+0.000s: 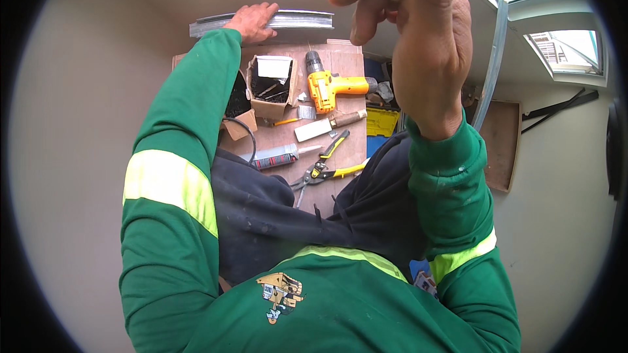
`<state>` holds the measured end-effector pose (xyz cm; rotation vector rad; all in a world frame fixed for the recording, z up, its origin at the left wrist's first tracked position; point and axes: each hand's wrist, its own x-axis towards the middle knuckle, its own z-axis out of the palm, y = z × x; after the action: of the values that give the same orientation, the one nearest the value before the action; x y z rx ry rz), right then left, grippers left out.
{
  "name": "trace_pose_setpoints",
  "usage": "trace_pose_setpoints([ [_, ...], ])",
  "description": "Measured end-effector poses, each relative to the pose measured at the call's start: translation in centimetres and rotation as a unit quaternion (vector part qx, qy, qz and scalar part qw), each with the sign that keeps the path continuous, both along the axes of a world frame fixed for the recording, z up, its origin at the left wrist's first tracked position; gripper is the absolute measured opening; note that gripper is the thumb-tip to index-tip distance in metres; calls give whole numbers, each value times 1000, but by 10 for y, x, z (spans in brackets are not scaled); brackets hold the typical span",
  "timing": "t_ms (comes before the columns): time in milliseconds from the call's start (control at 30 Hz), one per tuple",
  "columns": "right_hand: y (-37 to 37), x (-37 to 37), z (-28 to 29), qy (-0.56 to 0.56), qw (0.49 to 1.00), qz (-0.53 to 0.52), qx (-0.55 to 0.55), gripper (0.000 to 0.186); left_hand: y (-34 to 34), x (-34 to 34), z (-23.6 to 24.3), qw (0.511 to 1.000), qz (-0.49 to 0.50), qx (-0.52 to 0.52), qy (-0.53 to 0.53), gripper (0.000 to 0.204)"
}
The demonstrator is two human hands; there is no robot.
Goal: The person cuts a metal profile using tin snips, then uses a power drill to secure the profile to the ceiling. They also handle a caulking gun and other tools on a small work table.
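Resting the loosely spread left grip (252,23) on metal channels (304,21) at eleven o'clock, being unable to tell whether clasping. Holding the right grip (425,33) half-open, apparently empty, at one, blocking the view behind. Facing a bench (348,62) cluttered with drill (320,88) at twelve, box (269,110) at eleven, printed tube (275,157) at nine.

Pale daylight reaches me from the glaring windows (568,52) right of and beyond the drill (322,91); the box (270,109) left of it is dark inside. My left hand (250,23), beyond the drill, looks fairly crisp. Well outward from the drill, edges bend toward blackness.
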<state>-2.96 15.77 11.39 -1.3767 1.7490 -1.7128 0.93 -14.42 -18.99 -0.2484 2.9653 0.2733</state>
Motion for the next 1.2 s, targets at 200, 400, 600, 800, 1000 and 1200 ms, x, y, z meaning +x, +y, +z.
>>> trace_pose_setpoints([
  [200, -22, -2, -34, 125, 991, -38, 17, 79, -3, 1, 0, 1000, 11, -6, 10, 69],
  [400, -20, 5, -38, 167, 982, -16, 92, 73, -14, -5, -14, 1000, -1, 1, 19, 68],
  [600, -23, 12, -35, 178, 979, -24, 95, 71, -16, -2, -14, 1000, -2, 8, 19, 69],
  [800, -9, -35, -29, 258, 928, 44, 265, 58, -10, 5, 11, 999, 31, -4, 12, 66],
  [1000, -2, -81, -49, 208, 863, 41, 458, 53, -14, 20, 25, 999, 26, 6, 35, 59],
  [1200, -16, -50, -50, 267, 836, 132, 460, 57, -19, 24, 24, 998, 44, 9, 39, 59],
])
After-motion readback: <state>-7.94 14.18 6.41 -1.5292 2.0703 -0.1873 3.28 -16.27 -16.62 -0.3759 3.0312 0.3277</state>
